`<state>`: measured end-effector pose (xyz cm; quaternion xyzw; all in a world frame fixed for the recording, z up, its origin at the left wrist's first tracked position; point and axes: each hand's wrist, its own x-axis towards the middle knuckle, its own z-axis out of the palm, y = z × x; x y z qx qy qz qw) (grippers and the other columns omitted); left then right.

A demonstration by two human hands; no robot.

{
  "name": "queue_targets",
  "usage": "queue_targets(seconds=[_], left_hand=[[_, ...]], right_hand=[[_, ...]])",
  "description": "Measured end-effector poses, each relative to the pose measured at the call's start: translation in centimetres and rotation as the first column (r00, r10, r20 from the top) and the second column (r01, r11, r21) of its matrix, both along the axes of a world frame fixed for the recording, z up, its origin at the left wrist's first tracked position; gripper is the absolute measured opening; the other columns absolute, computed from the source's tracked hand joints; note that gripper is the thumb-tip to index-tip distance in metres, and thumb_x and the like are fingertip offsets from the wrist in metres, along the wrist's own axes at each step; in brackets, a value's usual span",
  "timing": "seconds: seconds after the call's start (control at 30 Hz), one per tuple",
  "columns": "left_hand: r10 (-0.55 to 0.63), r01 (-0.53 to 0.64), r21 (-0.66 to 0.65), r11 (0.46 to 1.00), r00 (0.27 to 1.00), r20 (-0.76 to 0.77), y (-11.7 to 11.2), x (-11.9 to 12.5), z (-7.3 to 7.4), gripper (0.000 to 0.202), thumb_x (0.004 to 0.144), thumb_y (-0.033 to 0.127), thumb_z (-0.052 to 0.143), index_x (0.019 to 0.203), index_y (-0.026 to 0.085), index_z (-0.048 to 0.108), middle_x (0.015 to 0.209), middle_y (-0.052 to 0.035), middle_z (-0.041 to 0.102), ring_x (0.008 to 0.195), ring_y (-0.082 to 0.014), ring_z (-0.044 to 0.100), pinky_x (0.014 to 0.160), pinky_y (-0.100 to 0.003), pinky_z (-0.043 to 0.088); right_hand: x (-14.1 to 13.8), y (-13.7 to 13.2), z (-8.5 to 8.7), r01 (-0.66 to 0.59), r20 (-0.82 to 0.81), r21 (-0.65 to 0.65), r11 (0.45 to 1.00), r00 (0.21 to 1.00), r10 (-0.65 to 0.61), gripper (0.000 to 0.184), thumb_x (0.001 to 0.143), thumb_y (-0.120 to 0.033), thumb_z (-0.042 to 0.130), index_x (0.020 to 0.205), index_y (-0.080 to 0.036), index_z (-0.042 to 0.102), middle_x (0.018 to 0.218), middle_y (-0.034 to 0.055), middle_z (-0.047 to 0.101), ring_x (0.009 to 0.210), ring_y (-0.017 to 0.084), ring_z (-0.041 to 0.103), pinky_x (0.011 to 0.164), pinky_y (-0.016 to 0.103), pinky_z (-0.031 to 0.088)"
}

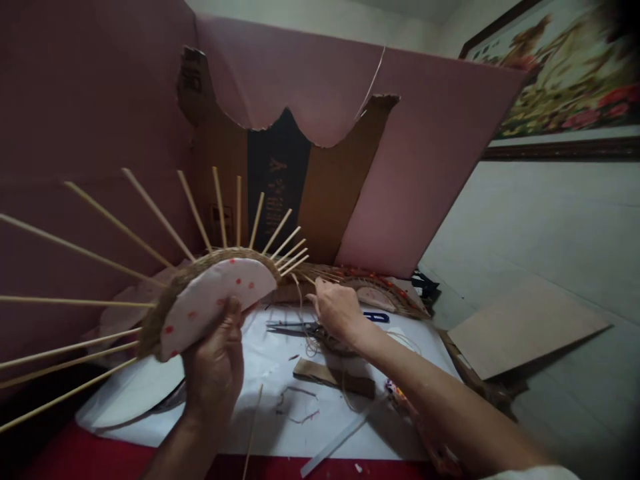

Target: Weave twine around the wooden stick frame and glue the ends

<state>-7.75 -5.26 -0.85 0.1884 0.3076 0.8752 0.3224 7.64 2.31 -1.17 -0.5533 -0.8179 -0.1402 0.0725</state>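
Observation:
My left hand [217, 360] grips a half-round fan piece [215, 300] by its lower edge, thumb on the front. Its face is white with red dots, and a woven twine band [167, 300] borders the curve. Several thin wooden sticks [185, 210] radiate from that band. To its right, my right hand [337, 307] is closed in a pinch on a thin strand of twine [303, 277] near the fan's right end. Its fingertips are partly hidden. Beneath the right hand lie scissors [293, 328] with blue handles and loose twine on the white sheet.
A brown cardboard strip [333, 378], a clear flat strip [343, 433] and a loose stick [253, 430] lie on the white sheet [235, 427]. Behind stands torn cardboard [333, 200] against pink panels [400, 153]. Another fan-like woven piece [380, 297] rests at the back right.

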Motion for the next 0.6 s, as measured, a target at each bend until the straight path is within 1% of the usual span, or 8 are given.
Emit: queue_targets(seconds=[0.07,0.1,0.13,0.2,0.27,0.33,0.47,0.6], left_hand=[[-0.119,0.119,0.006,0.993,0.993,0.008,-0.1,0.1,-0.2,0.032,0.055,0.021,0.084,0.079,0.021,0.064,0.096,-0.0008,0.065,0.110,-0.0265,0.056,0.095,-0.053,0.049],[-0.182,0.182,0.026,0.983,0.983,0.010,-0.2,0.2,-0.2,0.032,0.057,0.023,0.083,0.082,0.021,0.065,0.099,-0.0019,0.065,0.111,-0.0272,0.055,0.093,-0.053,0.051],[-0.230,0.230,0.049,0.972,0.973,0.008,-0.3,0.2,-0.2,0.032,0.058,0.023,0.083,0.085,0.021,0.065,0.102,-0.0027,0.066,0.112,-0.0277,0.055,0.091,-0.052,0.052],[-0.272,0.271,0.086,0.959,0.962,0.000,-0.4,0.2,-0.2,0.034,0.059,0.022,0.082,0.088,0.022,0.066,0.105,-0.0032,0.066,0.112,-0.0277,0.056,0.089,-0.049,0.054],[-0.270,0.269,0.109,0.957,0.963,-0.005,-0.5,0.2,-0.2,0.034,0.060,0.019,0.081,0.089,0.023,0.065,0.106,-0.0023,0.066,0.111,-0.0273,0.057,0.086,-0.047,0.056],[-0.271,0.270,0.120,0.956,0.963,-0.009,-0.5,0.3,-0.2,0.033,0.060,0.015,0.080,0.088,0.023,0.065,0.104,-0.0011,0.067,0.111,-0.0267,0.058,0.083,-0.045,0.057],[-0.284,0.281,0.139,0.950,0.959,-0.001,-0.4,0.6,-0.2,0.034,0.058,0.008,0.079,0.085,0.022,0.064,0.100,0.0006,0.068,0.110,-0.0255,0.058,0.083,-0.042,0.058],[-0.267,0.266,0.136,0.954,0.964,-0.013,-0.4,0.8,0.0,0.040,0.056,0.006,0.080,0.089,0.021,0.063,0.098,0.0015,0.068,0.112,-0.0249,0.057,0.083,-0.042,0.058]], right_hand=[[0.8,-1.4,0.2,-0.001,-0.047,0.088,0.996,0.999,0.005,0.039,0.097,-0.032,0.040,0.126,-0.009,0.049,0.099,0.0150,0.069,0.088,0.024,0.066,0.065,0.030,0.045],[1.3,-2.2,0.2,-0.004,-0.082,0.135,0.991,0.996,0.015,0.040,0.097,-0.031,0.040,0.129,-0.010,0.047,0.100,0.0136,0.069,0.090,0.024,0.065,0.066,0.030,0.044],[1.9,-3.1,0.1,-0.003,-0.120,0.168,0.986,0.992,0.024,0.037,0.096,-0.030,0.042,0.128,-0.012,0.048,0.100,0.0118,0.069,0.090,0.023,0.065,0.067,0.029,0.043],[3.2,-5.0,-0.5,0.023,-0.197,0.183,0.983,0.980,0.014,0.027,0.093,-0.029,0.048,0.115,-0.015,0.056,0.095,0.0083,0.070,0.086,0.021,0.064,0.066,0.028,0.039],[4.5,-6.6,-1.2,0.075,-0.246,0.145,0.987,0.969,-0.037,0.016,0.091,-0.029,0.054,0.097,-0.016,0.061,0.084,0.0051,0.070,0.077,0.019,0.064,0.063,0.027,0.036],[5.9,-7.9,-2.0,0.149,-0.260,0.095,0.984,0.958,-0.120,0.014,0.090,-0.030,0.057,0.087,-0.017,0.061,0.076,0.0030,0.069,0.070,0.017,0.064,0.060,0.027,0.033],[9.3,-8.7,-2.4,0.315,-0.287,-0.004,0.949,0.909,-0.303,0.014,0.089,-0.029,0.057,0.082,-0.019,0.063,0.073,0.0015,0.070,0.071,0.017,0.065,0.061,0.026,0.032],[13.8,-7.5,-1.9,0.471,-0.317,-0.069,0.879,0.825,-0.468,0.022,0.092,-0.028,0.049,0.080,-0.020,0.067,0.078,0.0030,0.072,0.076,0.017,0.065,0.061,0.025,0.033]])
